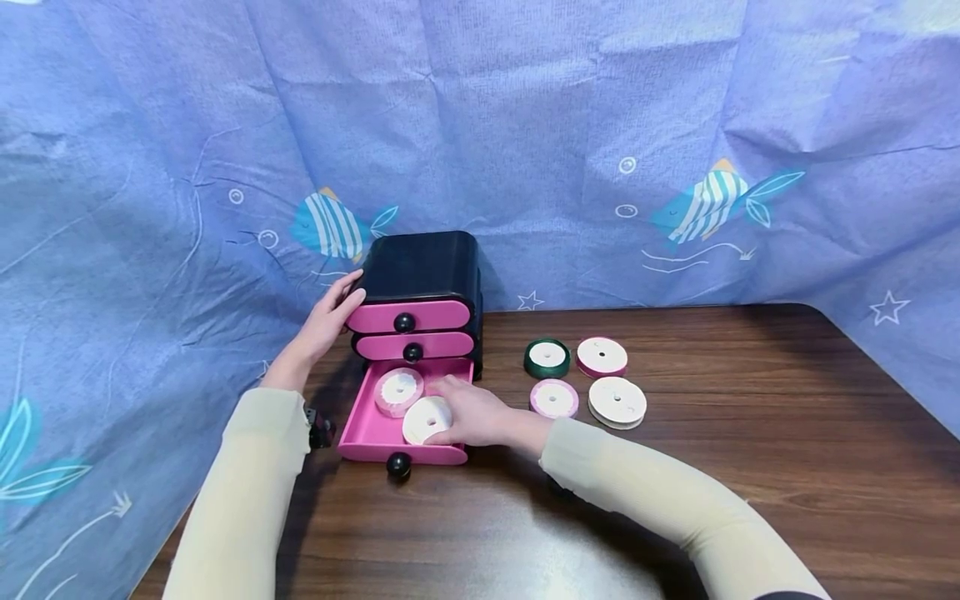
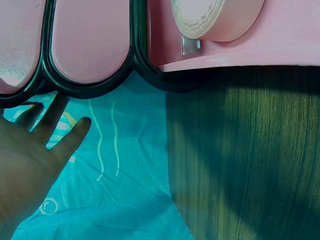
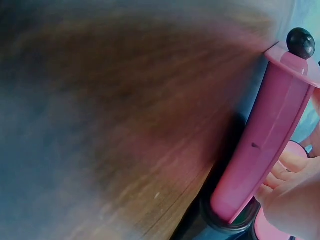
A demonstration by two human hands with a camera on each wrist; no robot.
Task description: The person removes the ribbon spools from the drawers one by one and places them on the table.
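Observation:
A small black cabinet (image 1: 423, 265) with pink-fronted drawers stands on the table, its bottom drawer (image 1: 367, 429) pulled out. My left hand (image 1: 327, 318) rests against the cabinet's upper left side, fingers spread and fairly straight; the left wrist view shows this hand (image 2: 35, 160) beside the rounded black frame. Inside the drawer, my right hand (image 1: 480, 414) holds a white ribbon spool (image 1: 422, 419) at its right edge, thumb at the front. Behind that spool, to the left, lies a pink ribbon spool (image 1: 397, 390). In the right wrist view the drawer wall hides the right hand's (image 3: 295, 190) fingertips.
Right of the cabinet on the wooden table (image 1: 720, 392) lie a green spool (image 1: 547, 358), a magenta-edged spool (image 1: 602, 357), a light pink spool (image 1: 553, 399) and a white spool (image 1: 617, 403). A blue fish-print cloth (image 1: 555, 150) hangs behind. The drawer's black knob (image 1: 399, 465) sticks out forward.

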